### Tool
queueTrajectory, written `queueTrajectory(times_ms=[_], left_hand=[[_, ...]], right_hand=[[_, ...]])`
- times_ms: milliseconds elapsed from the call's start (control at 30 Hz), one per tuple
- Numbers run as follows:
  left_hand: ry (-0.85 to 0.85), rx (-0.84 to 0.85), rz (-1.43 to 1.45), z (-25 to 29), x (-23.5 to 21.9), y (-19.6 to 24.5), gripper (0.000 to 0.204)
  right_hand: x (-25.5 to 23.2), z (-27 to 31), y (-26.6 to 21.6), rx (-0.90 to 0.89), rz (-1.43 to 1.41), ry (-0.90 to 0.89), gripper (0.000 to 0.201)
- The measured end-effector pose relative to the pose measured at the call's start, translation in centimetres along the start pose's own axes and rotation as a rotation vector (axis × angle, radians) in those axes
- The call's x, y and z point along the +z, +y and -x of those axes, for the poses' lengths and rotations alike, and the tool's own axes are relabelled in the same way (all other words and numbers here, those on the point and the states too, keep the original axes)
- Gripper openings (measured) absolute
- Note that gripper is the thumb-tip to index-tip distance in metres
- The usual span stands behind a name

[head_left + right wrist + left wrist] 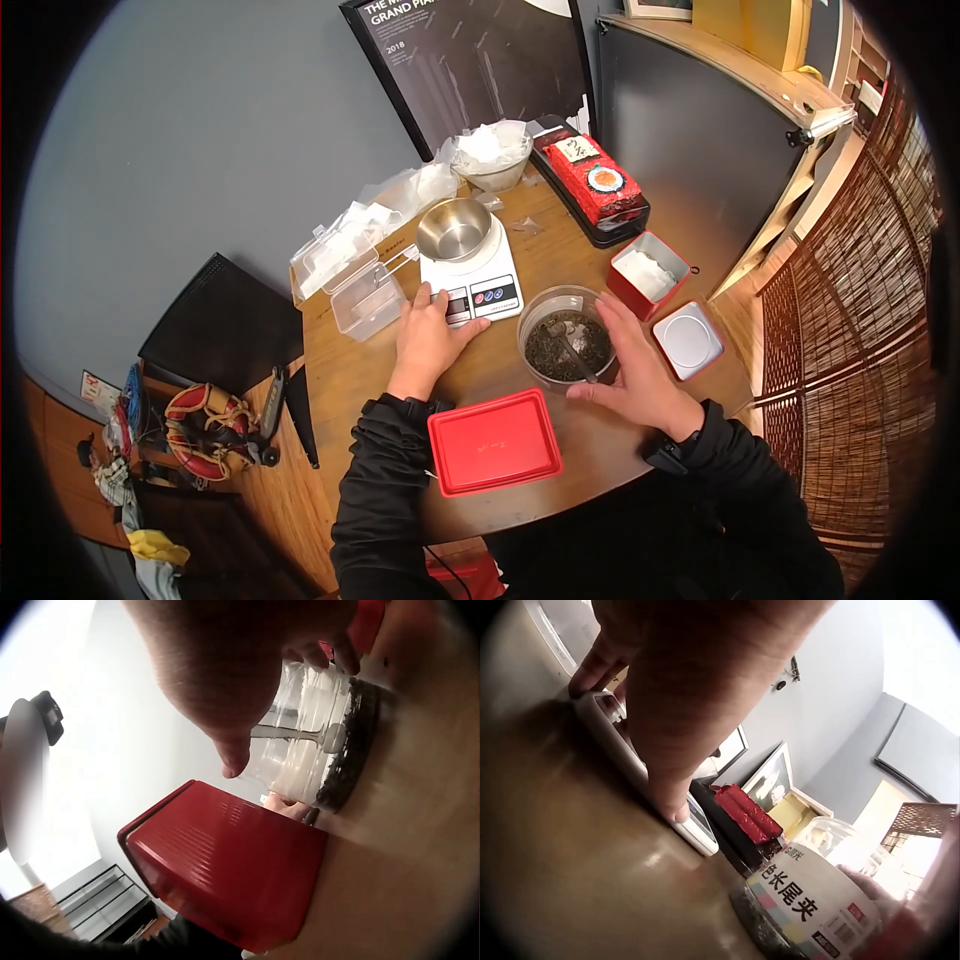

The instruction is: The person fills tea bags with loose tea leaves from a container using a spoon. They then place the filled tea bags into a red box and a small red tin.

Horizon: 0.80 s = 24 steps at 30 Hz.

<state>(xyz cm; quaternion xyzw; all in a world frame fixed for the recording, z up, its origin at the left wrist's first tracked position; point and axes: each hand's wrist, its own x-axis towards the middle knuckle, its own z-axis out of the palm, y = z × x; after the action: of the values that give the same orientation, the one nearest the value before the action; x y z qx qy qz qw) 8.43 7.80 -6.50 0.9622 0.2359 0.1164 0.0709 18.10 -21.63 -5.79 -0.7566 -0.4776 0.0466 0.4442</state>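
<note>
Reading “长尾夹” remotely on the plastic jar (799, 896), I see its spoon handle (578, 358) point toward the right hand (645, 375), thumb and fingers apart, like the left hand's (425, 340).

A white kitchen scale (508, 270) lies flat on the wooden table (340, 390), display and buttons facing the person, the left hand (424, 340) touching its near left corner. A shiny steel pan (453, 235) sits upright on it, handle out to the left. A clear round jar (540, 305) (dark flakes (545, 355) cover its bottom) stands upright beside the right hand (645, 380), a spoon (575, 355) leaning inside.
</note>
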Motion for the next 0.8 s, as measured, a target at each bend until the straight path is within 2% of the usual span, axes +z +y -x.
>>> queueTrajectory(times_ms=[200, 367, 800], left_hand=[[0.019, 0.001, -0.022, 0.2, 0.3, 0.2, 0.076], [0.13, 0.007, -0.106, 0.2, 1.2, 0.1, 0.07], [0.057, 0.024, 0.012, 1.4, 0.2, -0.3, 0.066]], right_hand=[[0.5, -0.7, -0.1, 0.003, 0.016, 0.0, 0.103], [0.7, -1.2, 0.0, 0.004, 0.015, -0.003, 0.102], [1.5, -1.5, -0.2, -0.031, -0.033, -0.024, 0.101]])
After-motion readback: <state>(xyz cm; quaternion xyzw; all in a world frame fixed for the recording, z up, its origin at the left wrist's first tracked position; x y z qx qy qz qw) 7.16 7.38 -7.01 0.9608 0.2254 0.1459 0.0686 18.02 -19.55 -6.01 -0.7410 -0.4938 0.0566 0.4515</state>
